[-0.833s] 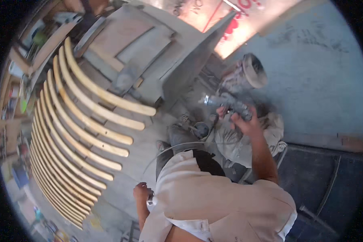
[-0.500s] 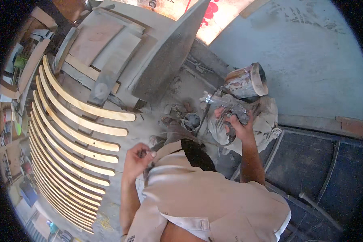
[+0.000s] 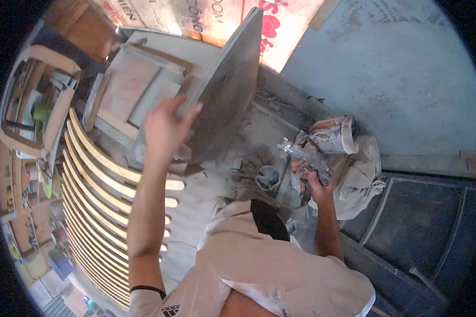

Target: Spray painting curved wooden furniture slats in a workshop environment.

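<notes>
My left hand (image 3: 166, 129) is raised with its fingers spread and nothing visible in it. It hangs over the stacked boards (image 3: 129, 79), beside a tall dusty grey panel (image 3: 225, 90); whether it touches them I cannot tell. Below that forearm lies a row of pale curved wooden slats (image 3: 175, 185), partly covered by the arm. On the other side my right hand (image 3: 318, 187) is wrapped round a metal spray gun (image 3: 311, 157), whose silver nozzle points up and left. Just behind the gun stands a paint-stained bucket (image 3: 330, 134).
A pale cloth sack (image 3: 362, 182) sits right of my right hand. A small round pot (image 3: 267, 177) stands on the dusty floor. Dark framed panels (image 3: 418, 214) lie at the right, below a blue-grey board (image 3: 396, 79). Cluttered shelves (image 3: 34, 185) line the left.
My left hand has risen and moved forward from near my waist to over the boards, its fingers spreading. My right hand still grips the spray gun. The whole view has shifted slightly.
</notes>
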Action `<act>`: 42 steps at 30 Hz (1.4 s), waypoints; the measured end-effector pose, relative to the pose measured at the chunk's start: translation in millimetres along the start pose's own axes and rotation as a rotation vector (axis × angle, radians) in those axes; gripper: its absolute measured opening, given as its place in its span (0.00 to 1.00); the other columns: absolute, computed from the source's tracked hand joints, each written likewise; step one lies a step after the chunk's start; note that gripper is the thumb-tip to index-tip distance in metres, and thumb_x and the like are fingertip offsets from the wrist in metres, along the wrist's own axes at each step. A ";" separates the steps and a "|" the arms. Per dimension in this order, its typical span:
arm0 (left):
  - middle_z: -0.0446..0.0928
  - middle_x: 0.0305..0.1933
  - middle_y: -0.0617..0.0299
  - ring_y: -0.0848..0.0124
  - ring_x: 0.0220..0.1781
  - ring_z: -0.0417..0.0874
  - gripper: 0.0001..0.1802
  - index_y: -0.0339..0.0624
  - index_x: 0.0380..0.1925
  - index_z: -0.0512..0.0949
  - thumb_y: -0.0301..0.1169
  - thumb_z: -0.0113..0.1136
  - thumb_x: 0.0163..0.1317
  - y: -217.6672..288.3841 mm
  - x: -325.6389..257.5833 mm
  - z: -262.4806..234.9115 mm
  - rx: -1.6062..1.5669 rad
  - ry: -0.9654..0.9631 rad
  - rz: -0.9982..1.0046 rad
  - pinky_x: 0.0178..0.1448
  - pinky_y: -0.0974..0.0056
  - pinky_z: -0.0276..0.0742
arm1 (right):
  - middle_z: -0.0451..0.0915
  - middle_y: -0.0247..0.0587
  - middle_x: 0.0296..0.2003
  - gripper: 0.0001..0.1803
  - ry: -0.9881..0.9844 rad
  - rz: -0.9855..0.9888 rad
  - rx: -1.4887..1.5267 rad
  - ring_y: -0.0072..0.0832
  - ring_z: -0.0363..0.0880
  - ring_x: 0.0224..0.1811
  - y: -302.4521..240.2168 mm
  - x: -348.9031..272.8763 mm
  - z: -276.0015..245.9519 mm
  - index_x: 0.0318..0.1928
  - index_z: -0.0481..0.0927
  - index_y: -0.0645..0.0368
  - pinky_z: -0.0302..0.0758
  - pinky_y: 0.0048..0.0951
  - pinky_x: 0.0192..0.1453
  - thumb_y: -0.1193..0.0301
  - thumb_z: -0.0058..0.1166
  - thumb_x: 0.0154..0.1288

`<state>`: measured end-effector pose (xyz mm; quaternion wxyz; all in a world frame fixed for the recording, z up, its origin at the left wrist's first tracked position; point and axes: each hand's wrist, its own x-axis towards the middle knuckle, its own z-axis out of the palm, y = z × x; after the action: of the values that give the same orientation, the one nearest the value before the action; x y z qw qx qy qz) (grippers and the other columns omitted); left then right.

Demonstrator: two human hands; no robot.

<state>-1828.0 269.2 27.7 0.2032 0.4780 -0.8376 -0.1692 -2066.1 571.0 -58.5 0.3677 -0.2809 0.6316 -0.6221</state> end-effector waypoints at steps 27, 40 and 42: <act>0.82 0.33 0.44 0.48 0.38 0.84 0.23 0.37 0.29 0.83 0.48 0.65 0.47 78.3 117.2 151.3 0.208 -0.570 0.283 0.47 0.50 0.80 | 0.82 0.44 0.39 0.20 0.885 0.119 0.069 0.29 0.77 0.23 121.6 -115.0 -31.5 0.49 0.75 0.64 0.73 0.28 0.23 0.59 0.57 0.68; 0.82 0.25 0.47 0.55 0.31 0.85 0.23 0.34 0.25 0.83 0.46 0.67 0.42 93.2 200.1 163.2 0.065 -0.601 0.299 0.40 0.53 0.78 | 0.77 0.38 0.41 0.22 1.065 0.335 0.018 0.23 0.75 0.43 100.5 -120.9 -25.9 0.52 0.62 0.57 0.73 0.27 0.50 0.70 0.60 0.66; 0.82 0.25 0.49 0.57 0.31 0.85 0.22 0.34 0.25 0.83 0.46 0.67 0.43 86.9 204.2 155.3 0.088 -0.602 0.309 0.39 0.54 0.78 | 0.77 0.37 0.41 0.21 1.041 0.312 0.041 0.23 0.76 0.43 92.2 -122.5 -23.6 0.52 0.62 0.57 0.73 0.28 0.50 0.70 0.60 0.66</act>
<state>-2063.6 147.7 -27.9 -0.0506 0.2821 -0.9291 -0.2338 -2005.8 690.5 -137.0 0.1000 0.1688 0.7521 -0.6292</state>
